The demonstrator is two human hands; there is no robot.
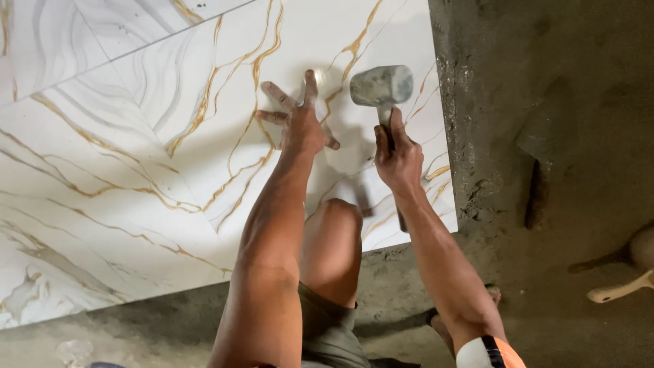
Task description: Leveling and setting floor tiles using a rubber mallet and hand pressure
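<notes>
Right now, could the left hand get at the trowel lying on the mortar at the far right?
Probably not: the left hand is spread flat on the tile, and the right arm with its mallet lies between it and the trowel.

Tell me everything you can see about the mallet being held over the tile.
The mallet has a thick, barrel-shaped grey head, dusty and scuffed, that looks like rubber, set crosswise on a dark handle. The right hand grips the handle just below the head. Its head sits over the white, gold-veined tile, near the tile's right edge, beside the spread left hand. Whether the head touches the tile cannot be told.
</notes>
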